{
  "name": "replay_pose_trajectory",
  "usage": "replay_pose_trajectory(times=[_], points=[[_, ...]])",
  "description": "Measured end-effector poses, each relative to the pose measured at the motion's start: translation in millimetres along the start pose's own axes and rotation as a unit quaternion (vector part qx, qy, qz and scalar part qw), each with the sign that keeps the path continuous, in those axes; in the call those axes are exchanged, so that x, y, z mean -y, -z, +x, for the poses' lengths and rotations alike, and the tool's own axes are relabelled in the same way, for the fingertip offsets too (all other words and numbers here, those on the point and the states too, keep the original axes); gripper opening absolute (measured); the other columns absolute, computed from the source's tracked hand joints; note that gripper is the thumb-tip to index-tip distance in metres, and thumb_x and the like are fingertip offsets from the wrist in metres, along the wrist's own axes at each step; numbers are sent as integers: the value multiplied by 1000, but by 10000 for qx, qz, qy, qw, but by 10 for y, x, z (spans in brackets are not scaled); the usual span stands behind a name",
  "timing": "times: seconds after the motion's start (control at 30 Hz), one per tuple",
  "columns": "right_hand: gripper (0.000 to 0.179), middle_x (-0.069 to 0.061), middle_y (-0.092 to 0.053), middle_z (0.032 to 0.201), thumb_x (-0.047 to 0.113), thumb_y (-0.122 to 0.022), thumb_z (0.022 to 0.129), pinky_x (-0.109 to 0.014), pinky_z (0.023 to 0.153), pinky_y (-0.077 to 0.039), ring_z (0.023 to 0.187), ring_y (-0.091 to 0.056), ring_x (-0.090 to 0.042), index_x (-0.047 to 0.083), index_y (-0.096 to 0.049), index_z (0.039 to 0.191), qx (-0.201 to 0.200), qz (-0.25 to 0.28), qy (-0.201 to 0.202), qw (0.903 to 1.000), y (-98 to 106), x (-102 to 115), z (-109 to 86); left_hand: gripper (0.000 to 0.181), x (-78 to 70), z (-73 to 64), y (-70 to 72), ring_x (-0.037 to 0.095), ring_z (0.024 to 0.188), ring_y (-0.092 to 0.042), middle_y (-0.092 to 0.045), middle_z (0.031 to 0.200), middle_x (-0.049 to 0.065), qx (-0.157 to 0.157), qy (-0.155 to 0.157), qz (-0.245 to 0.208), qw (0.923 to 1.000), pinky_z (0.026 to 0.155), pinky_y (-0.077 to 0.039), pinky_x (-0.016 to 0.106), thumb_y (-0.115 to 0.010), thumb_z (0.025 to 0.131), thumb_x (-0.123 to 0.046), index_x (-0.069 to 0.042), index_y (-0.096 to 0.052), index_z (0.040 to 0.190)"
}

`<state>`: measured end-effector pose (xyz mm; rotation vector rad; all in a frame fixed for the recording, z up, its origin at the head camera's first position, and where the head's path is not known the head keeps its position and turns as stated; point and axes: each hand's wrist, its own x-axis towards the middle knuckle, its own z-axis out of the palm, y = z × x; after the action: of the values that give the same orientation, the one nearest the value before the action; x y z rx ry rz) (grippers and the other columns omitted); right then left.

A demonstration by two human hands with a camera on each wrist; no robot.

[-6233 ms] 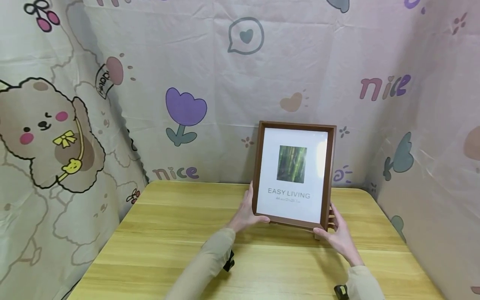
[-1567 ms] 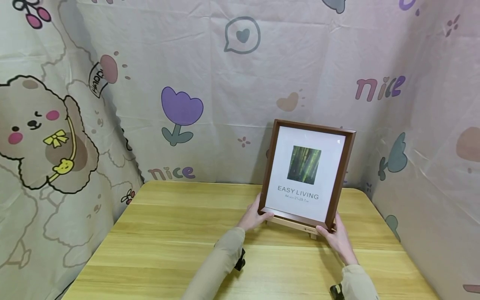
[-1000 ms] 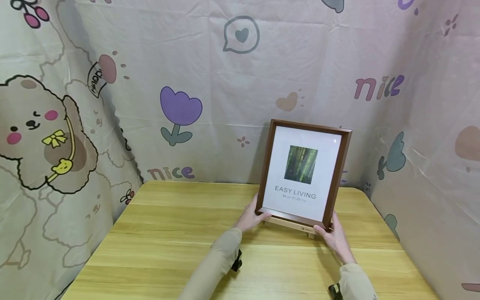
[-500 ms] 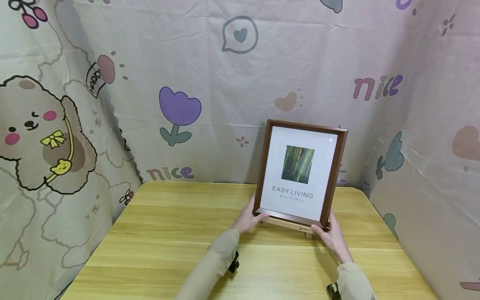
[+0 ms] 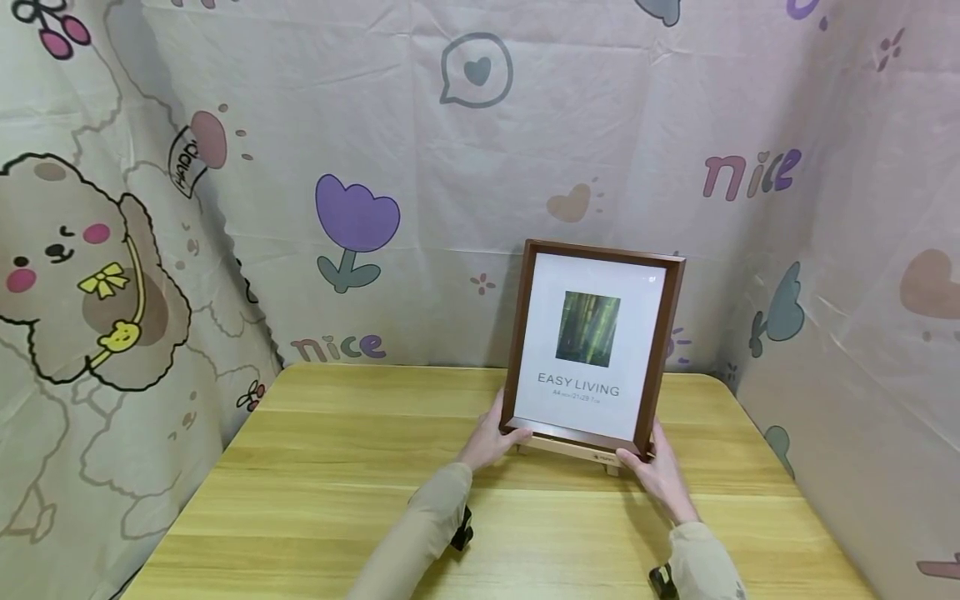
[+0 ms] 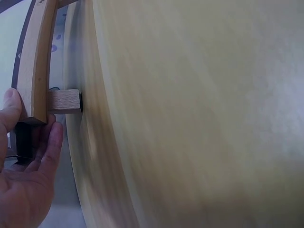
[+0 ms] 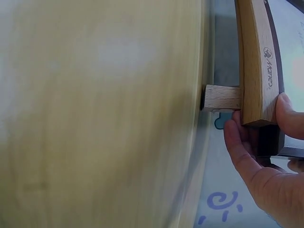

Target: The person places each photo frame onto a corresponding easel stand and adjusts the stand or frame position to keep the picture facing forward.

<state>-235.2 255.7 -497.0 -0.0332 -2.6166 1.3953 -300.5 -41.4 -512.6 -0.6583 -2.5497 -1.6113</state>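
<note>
A brown picture frame (image 5: 521,333) with a green bamboo picture and the words "EASY LIVING" leans upright on a small light-wood easel (image 5: 566,448). My left hand (image 5: 487,437) grips its lower left corner, thumb on the front. At the lower right corner, my right hand (image 5: 660,475) holds the frame the same way. In the left wrist view, the fingers (image 6: 50,156) curl behind the corner, by the easel's ledge (image 6: 35,61). The right wrist view has the thumb (image 7: 288,116) on the front beside the ledge (image 7: 259,61), with a wooden foot (image 7: 221,98) below.
The easel stands on a light wooden table (image 5: 337,467), towards its back right. A printed cloth (image 5: 465,167) hangs behind the table and along both sides. Dark wrist devices (image 5: 462,529) sit under the beige sleeves (image 5: 420,533).
Over the last second and a half the frame and both hands have moved left, and the frame leans less sideways. Earlier it had shifted right. The view itself has drifted slightly.
</note>
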Motion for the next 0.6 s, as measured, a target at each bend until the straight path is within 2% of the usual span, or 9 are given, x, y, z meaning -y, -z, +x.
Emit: replay_pose_trajectory(times=[0.3, 0.6], points=[[92, -38, -38, 151, 5, -69, 93, -61, 113, -40, 131, -49, -56, 7, -9, 162, 45, 33, -61, 10000, -17, 14, 6, 97, 24, -31, 32, 38, 134, -55, -57, 145, 22, -6, -36, 52, 10000, 119, -37, 54, -73, 93, -23, -14, -7, 163], [90, -38, -41, 149, 6, -70, 92, -62, 113, -40, 130, -50, -56, 5, -12, 162, 72, 48, -19, 10000, -51, 32, 9, 96, 11, -67, 72, 39, 135, -53, -55, 146, 24, -47, 25, 82, 10000, 119, -37, 55, -72, 94, -25, -8, -8, 163]])
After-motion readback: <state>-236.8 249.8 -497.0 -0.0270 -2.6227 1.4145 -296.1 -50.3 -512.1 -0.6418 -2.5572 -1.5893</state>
